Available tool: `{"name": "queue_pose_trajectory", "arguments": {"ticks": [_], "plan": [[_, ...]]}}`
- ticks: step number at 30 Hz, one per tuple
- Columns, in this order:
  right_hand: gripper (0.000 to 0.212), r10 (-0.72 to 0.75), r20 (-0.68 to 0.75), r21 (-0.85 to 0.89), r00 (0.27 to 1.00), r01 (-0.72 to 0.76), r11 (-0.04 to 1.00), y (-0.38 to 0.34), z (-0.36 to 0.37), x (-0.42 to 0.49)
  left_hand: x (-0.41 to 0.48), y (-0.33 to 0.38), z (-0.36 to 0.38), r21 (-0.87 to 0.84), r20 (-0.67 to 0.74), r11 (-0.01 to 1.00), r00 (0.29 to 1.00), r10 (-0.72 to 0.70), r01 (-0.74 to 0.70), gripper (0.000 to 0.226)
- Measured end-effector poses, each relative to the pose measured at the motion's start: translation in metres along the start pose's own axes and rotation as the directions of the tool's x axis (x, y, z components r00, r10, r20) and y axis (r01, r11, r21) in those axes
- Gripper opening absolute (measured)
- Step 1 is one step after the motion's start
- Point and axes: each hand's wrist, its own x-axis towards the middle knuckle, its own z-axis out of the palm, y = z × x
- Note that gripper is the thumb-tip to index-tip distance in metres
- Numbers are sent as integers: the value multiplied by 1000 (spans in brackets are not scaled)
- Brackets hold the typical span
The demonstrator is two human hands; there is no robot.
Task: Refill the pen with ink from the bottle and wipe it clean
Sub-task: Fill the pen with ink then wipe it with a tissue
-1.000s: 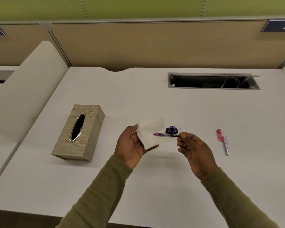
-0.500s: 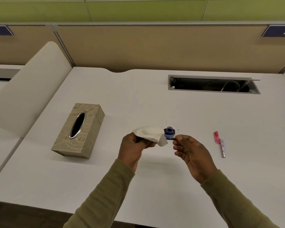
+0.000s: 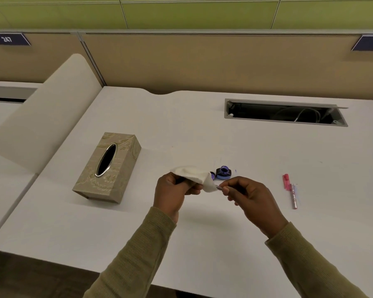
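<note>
My left hand is closed around a white tissue, which wraps the front of the pen. My right hand pinches the rear of the pen; only a short stretch shows between tissue and fingers. Both hands hover just above the white desk. The small open ink bottle with blue ink stands right behind them, its cap beside it on the left.
A beige tissue box lies on the desk to the left. A pink pen cap and barrel lie to the right. A cable slot opens at the back right. A divider panel stands at the left.
The tissue was held open beside the bare pen tip; my left hand has since folded it over the pen's front, and both hands came closer together.
</note>
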Motion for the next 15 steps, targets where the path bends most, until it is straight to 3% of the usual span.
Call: {"name": "queue_pose_trajectory", "arguments": {"ticks": [2,6,10,15], "plan": [[11,6,-17,14,1000,-6,1000,1,-3,0,5,1,-6,31,-72,999,997,15,-13,18],[9,53,-80,170,995,-39,985,2,-9,-2,13,-5,-18,274,-157,961,985,78,-33,19],[11,72,-93,278,993,-43,960,0,-4,-4,10,-11,-17,420,-58,907,998,10,15,25],[9,59,-81,231,995,-39,972,-1,11,-6,2,-12,-5,349,71,931,987,-145,112,22]]}}
